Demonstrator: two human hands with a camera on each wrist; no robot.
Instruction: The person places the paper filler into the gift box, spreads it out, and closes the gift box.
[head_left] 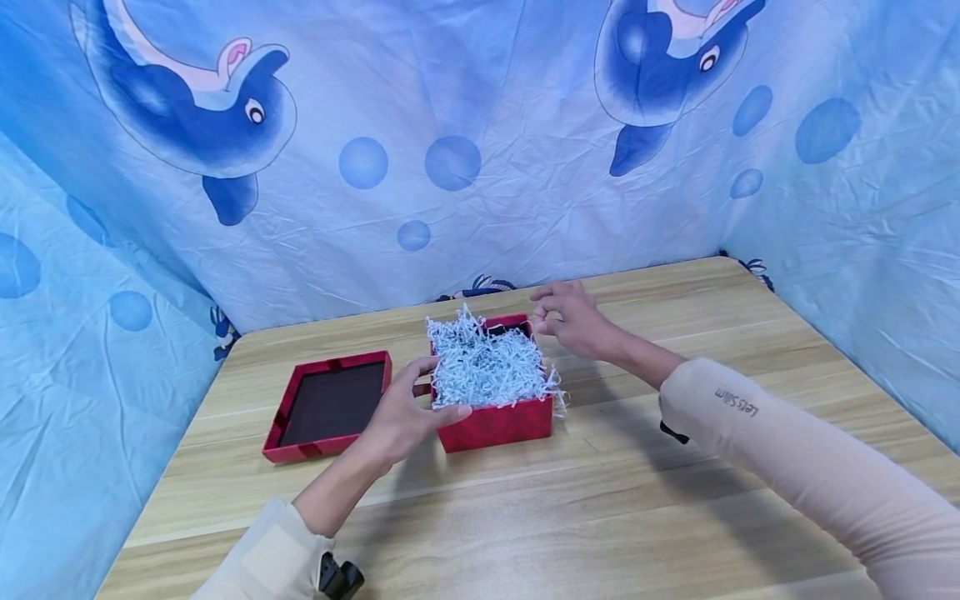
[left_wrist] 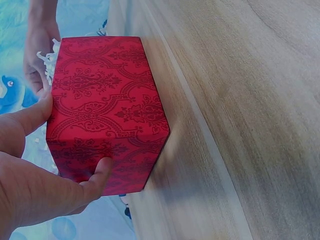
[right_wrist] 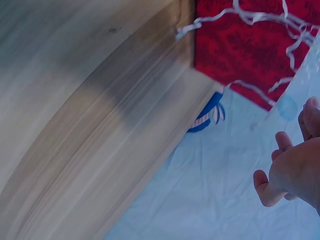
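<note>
In the head view, a person in pale sleeves (head_left: pixel 795 458) works at a wood-grain bench (head_left: pixel 600 517) before a blue dolphin-print backdrop (head_left: pixel 495 92), a red gift box (head_left: pixel 498 427) standing open near the middle and heaped to the rim with pale shredded paper (head_left: pixel 487 371). The left hand (head_left: pixel 397 417) has its grip on the gift box, fingers along the left side and thumb at the front rim; the right hand (head_left: pixel 570 318) is poised by the far right corner, fingers bent, thumb and forefinger close together, though whether that grip pinches a paper strand cannot be told. The matching red lid (head_left: pixel 337 404) lies to the left, dark inside facing up. The left wrist view shows the box's dark damask pattern, the left hand's fingers pressed to its walls and the right hand beyond the paper-fringed rim. From the right wrist, loose strands trail over a red wall beside the right hand, its fingers bent and partly cut off by the edge of the view.
</note>
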